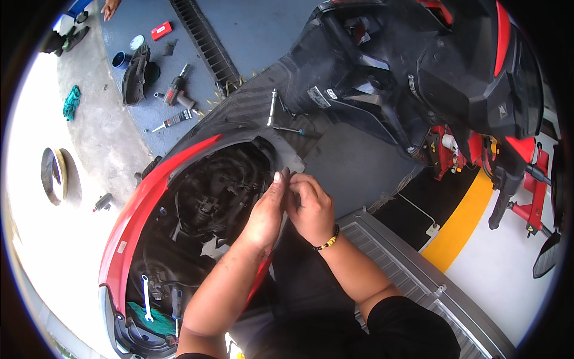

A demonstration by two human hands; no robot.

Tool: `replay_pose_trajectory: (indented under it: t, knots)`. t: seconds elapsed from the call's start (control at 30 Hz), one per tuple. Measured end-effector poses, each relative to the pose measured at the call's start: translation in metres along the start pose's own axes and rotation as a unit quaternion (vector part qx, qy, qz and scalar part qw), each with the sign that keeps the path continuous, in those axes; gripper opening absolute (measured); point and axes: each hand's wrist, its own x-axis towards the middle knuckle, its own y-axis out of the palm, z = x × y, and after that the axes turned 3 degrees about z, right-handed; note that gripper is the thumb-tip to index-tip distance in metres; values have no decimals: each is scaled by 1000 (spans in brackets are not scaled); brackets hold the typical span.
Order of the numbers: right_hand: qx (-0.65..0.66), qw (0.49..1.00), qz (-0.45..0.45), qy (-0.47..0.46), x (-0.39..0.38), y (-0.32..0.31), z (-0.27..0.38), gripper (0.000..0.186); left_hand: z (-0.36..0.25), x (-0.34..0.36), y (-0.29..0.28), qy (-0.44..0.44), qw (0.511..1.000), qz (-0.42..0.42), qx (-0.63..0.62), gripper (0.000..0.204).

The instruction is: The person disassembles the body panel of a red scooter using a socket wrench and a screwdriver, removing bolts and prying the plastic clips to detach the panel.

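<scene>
My left hand (266, 210) and my right hand (312, 209) meet above the right edge of a red and black scooter's opened body (221, 191). Both are closed, fingertips pinched together; a small dark bit shows between them, too small to name. A black and yellow bead bracelet (328, 242) circles my right wrist. Below lies the exposed engine bay, with hoses and dark parts. Just beyond my fingers, a ratchet wrench (272, 109) and a bar-shaped tool (294, 129) rest on the scooter's floorboard. A combination wrench (146, 299) and a screwdriver (177, 304) lie by a green cloth (156, 322) at the tail.
On the floor at far left are an impact wrench (174, 91), a tube (173, 121), a black cover (135, 76), a red box (161, 30) and a metal ring (55, 177). Another person's hand (110, 8) shows top left. Red stand parts (443, 153) stand right.
</scene>
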Motion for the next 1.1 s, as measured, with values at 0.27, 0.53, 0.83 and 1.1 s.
replay_pose_trajectory:
  t: [0.27, 0.53, 0.83, 1.1]
  knots:
    - [-82, 982, -172, -10, 40, -50, -57, 19, 17, 23, 20, 36, 998, 39, 45, 70]
    - [-392, 880, -194, 183, 98, -144, -161, 15, 47, 1, -10, 18, 978, -24, 206, 43]
    - [-135, 980, -140, 36, 51, -95, -41, 9, 47, -77, -54, 77, 864, -129, 481, 33]
    - [399, 893, 205, 25, -33, 20, 84, 19, 53, -119, -45, 144, 875, -226, 404, 26]
